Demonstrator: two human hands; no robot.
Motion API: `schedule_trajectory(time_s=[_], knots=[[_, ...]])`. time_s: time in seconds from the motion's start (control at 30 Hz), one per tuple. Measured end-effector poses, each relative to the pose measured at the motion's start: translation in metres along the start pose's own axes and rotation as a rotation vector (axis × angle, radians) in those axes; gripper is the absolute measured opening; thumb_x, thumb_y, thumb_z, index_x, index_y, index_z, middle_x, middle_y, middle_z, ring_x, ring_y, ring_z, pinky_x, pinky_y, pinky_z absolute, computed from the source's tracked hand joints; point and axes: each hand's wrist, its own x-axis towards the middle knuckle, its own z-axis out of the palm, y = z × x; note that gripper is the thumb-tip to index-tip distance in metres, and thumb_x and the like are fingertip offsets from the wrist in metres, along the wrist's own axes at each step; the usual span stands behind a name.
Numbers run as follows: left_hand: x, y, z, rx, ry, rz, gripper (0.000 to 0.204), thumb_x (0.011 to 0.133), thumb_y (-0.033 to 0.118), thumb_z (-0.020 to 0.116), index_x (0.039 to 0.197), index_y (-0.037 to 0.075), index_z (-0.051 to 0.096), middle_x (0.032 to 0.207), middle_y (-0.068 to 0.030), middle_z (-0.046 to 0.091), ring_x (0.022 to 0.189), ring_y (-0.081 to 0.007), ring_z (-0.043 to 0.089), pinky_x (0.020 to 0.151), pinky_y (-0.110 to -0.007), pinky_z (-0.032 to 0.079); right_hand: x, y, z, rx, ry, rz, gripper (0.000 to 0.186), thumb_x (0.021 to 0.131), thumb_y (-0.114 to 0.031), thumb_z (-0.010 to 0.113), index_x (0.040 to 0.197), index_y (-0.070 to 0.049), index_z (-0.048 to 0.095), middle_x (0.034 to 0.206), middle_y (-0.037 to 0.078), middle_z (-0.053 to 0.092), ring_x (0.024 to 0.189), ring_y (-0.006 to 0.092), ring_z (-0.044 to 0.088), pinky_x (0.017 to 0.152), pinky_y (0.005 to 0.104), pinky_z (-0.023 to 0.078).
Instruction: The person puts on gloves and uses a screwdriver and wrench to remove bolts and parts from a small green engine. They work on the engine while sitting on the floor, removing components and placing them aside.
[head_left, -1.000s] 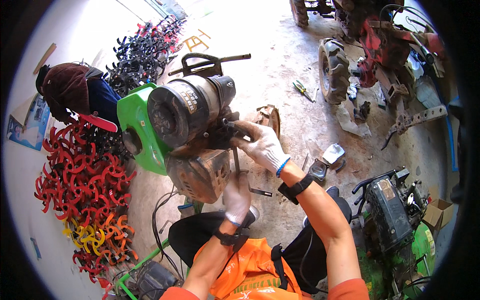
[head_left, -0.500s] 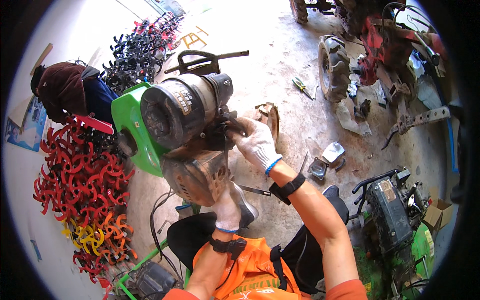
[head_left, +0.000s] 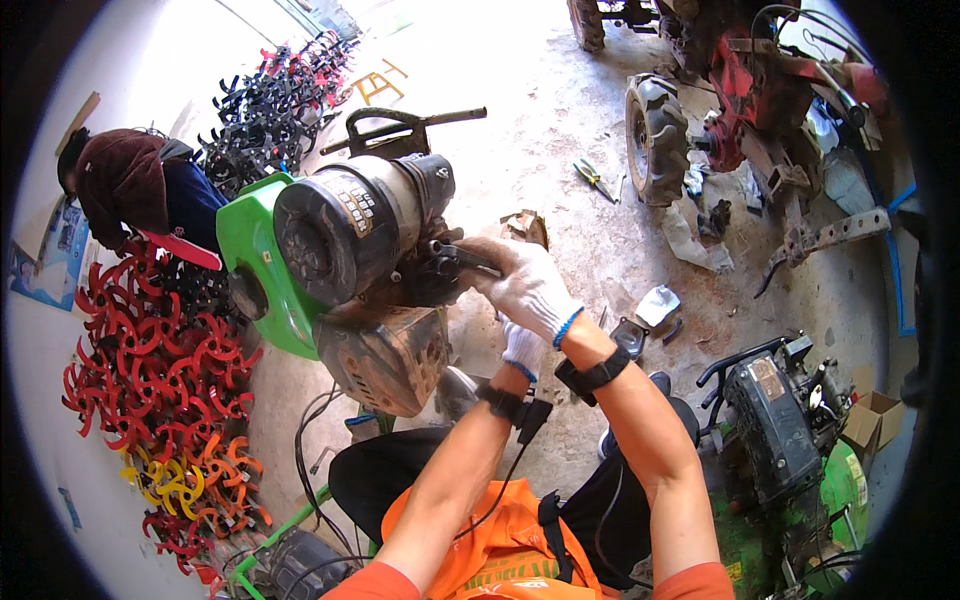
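In front of me stands an engine with a green fuel tank, a round black cover and a dusty muffler box. My right hand, in a white glove with a blue cuff, is closed at the engine's right side. A short dark metal tube sticks out from its fingers toward the engine; whether it is a loose tool or an engine part I cannot tell. Just below, my left hand, gloved alike, is partly behind the right one, its fingers hidden.
Red curved tiller blades lie heaped at the left, near a bent-over person. Pliers and a white rag rest on the concrete floor. A tractor wheel stands at far right, another engine at near right.
My left hand has left the muffler box and moved right and up, under my right hand. The right hand has shifted slightly right, and the dark tube shows more plainly.
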Motion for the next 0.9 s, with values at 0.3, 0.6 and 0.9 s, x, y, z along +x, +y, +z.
schedule_trajectory(time_s=[0.3,0.6,0.9], knots=[[-0.045,0.034,-0.035,-0.076,0.155,0.004,0.033,0.103,0.012,0.057,0.128,-0.006,0.067,0.11,-0.0245,0.079,0.103,-0.0408,0.078,0.09,-0.05,0.06,-0.004,-0.005,-0.008,0.126,-0.017,0.034,0.046,0.096,-0.009,0.086,0.14,-0.005,0.074,0.13,0.014,0.081,0.116,0.0208,0.078,0.103,0.0334,0.062],[-0.112,0.042,-0.115,-0.035,0.232,-0.235,0.034,0.118,0.031,0.055,0.117,0.0,0.071,0.073,-0.004,0.061,0.072,-0.0188,0.062,0.073,-0.039,0.051,-0.002,-0.003,0.021,0.193,0.001,0.022,0.052,0.095,-0.01,0.087,0.143,-0.002,0.07,0.13,0.012,0.081,0.115,0.0166,0.075,0.105,0.0326,0.06],[-0.119,0.039,-0.13,0.003,0.405,-0.243,0.044,0.117,0.023,0.052,0.153,0.001,0.062,0.154,-0.0201,0.064,0.15,-0.0317,0.053,0.124,-0.04,0.041,0.004,0.005,0.037,0.287,0.062,0.126,0.047,0.095,-0.006,0.087,0.139,0.002,0.072,0.124,0.009,0.082,0.112,0.0129,0.072,0.101,0.0302,0.059]])
